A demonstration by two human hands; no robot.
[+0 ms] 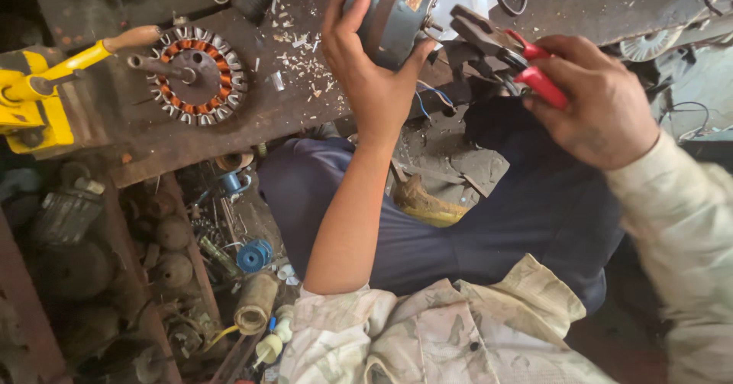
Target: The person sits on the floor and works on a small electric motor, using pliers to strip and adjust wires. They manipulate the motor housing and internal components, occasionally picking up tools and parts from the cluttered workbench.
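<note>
Fingers of my left hand (370,71) wrap around a small grey electric motor (397,10), thumb on one side, the others curled behind its housing, holding it up above the edge of the workbench (252,117). My right hand (599,101) is closed on the red handles of a pair of pliers (504,48), fingers clamped tight round the grips; the dark jaws point toward the motor's shaft end and stand slightly parted, just beside it without clearly touching.

Thin blue wires (431,98) hang down from the motor beneath my left palm. I sit low, my dark trousers filling the space between my arms, pale patterned sleeves on both.

On the worn, dark wooden bench, scattered with pale shavings and scraps, lies a round stator (197,75) with copper windings and metal teeth, a dark shaft piece resting across it. To its left stands a yellow hand tool (30,94) with a wooden handle. At the far right edge sits a white fan part (649,46), near some black cables.

Below the bench on my left, the floor is crowded with rusty motor parts, a blue spool (253,256), cardboard tubes and loose bits, all dusty and dim.
</note>
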